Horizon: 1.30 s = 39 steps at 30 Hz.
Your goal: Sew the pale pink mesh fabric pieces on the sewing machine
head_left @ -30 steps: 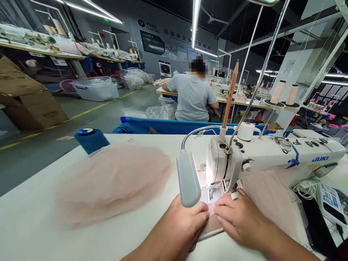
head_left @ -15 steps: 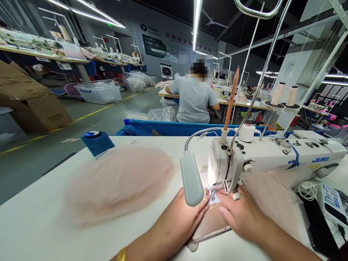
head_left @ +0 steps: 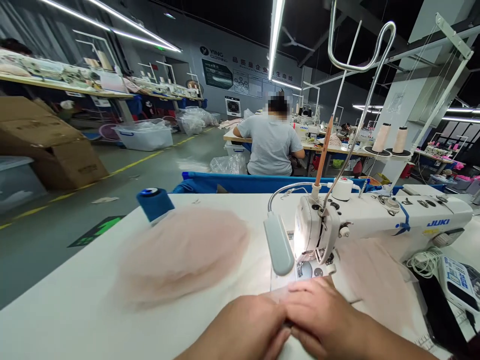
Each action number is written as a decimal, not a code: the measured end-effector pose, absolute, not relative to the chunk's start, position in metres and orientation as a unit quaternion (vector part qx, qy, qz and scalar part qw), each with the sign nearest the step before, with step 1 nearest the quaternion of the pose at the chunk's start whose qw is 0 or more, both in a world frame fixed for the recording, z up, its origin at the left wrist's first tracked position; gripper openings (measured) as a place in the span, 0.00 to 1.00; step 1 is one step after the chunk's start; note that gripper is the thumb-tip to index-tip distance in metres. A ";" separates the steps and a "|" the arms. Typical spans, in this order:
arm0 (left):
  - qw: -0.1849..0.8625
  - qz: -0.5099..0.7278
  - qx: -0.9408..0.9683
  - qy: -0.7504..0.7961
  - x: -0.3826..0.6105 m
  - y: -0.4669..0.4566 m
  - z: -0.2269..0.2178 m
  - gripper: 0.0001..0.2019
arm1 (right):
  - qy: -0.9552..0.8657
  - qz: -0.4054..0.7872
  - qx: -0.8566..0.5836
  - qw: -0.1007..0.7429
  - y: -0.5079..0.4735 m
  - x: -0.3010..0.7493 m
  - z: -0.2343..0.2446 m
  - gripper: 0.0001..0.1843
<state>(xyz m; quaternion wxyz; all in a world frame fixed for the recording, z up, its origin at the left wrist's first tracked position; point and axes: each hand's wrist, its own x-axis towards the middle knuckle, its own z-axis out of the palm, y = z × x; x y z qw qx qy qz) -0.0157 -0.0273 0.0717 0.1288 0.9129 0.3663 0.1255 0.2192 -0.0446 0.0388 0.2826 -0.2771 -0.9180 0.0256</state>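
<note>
My left hand [head_left: 257, 317] and my right hand [head_left: 322, 310] meet just in front of the white sewing machine [head_left: 311, 227], their fingers curled in and closed. Between them is a pale pink piece of fabric [head_left: 276, 295], mostly covered by the hands; a thin part shows at its far edge. The metal needle plate [head_left: 305, 270] lies exposed under the lit machine head, beyond my right fingers. A grey lamp head [head_left: 279, 245] hangs left of the needle area.
Sheer pink fabric [head_left: 187, 255] is heaped on the left of the white tabletop, beside a blue thread cone [head_left: 154, 204]. More pink cloth [head_left: 375, 280] lies under the machine arm. A phone-like black object [head_left: 438, 310] is at right. A person [head_left: 270, 145] sits ahead.
Both hands have drawn back toward me from the needle area, bringing the pink fabric out from under the machine head. The hands have come together and the needle plate now shows.
</note>
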 end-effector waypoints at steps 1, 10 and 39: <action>0.146 0.122 0.908 0.374 -0.019 -0.026 0.076 0.11 | -0.924 0.024 -0.255 0.283 -0.044 0.217 0.034 0.18; 0.081 0.132 0.849 0.504 -0.035 0.009 0.067 0.07 | -0.952 -0.003 -0.158 0.262 -0.046 0.227 -0.008 0.02; -0.002 0.381 0.862 0.335 -0.011 -0.019 0.019 0.19 | -0.791 0.100 -0.406 0.446 -0.051 0.217 0.034 0.07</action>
